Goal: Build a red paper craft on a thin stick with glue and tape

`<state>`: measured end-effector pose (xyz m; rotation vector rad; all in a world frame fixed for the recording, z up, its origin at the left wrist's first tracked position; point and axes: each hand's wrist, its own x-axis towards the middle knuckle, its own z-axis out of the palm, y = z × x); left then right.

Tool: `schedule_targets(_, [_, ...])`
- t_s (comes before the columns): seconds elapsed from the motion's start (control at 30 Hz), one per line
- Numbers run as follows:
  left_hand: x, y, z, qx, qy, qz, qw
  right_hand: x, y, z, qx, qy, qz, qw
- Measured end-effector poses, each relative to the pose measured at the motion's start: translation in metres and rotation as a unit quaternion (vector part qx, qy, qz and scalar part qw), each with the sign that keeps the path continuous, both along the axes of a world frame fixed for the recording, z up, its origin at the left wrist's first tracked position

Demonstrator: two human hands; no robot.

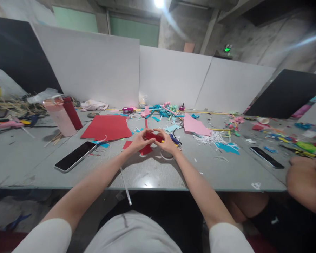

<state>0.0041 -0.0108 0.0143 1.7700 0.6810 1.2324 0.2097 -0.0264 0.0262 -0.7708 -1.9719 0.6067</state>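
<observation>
My left hand [140, 140] and my right hand [166, 141] meet over the grey table [28, 165], and both pinch a small piece of red paper [153, 136] between the fingertips. A red paper scrap [144, 149] lies on the table under the hands. A large red sheet [107, 127] lies just behind my left hand. A black phone [75, 155] rests face up to the left of my left forearm. A thin white stick [125, 186] pokes over the table's front edge between my arms.
A pink bottle [60, 117] and a dark red bottle [72, 112] stand at the left. A pink sheet [195, 125], white paper strips [213, 138] and coloured scraps lie at the right and back. A second phone [266, 156] lies near another person's arm [305, 182]. White boards [173, 75] wall the back.
</observation>
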Motion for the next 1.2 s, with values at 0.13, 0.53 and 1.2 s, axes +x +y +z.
schedule_targets(0.13, [-0.001, 0.005, -0.003, -0.008, -0.013, 0.021, 1.000, 0.001, 0.002, -0.001, 0.002, 0.002, -0.002, 1.000])
schedule_targets(0.53, [-0.001, 0.015, -0.004, -0.021, -0.098, 0.077, 0.992, -0.001, 0.023, -0.016, -0.100, 0.163, -0.014, 0.981])
schedule_targets(1.2, [0.000, 0.017, -0.006, -0.021, -0.073, 0.084, 0.994, -0.008, 0.024, -0.017, -0.079, 0.232, -0.046, 0.968])
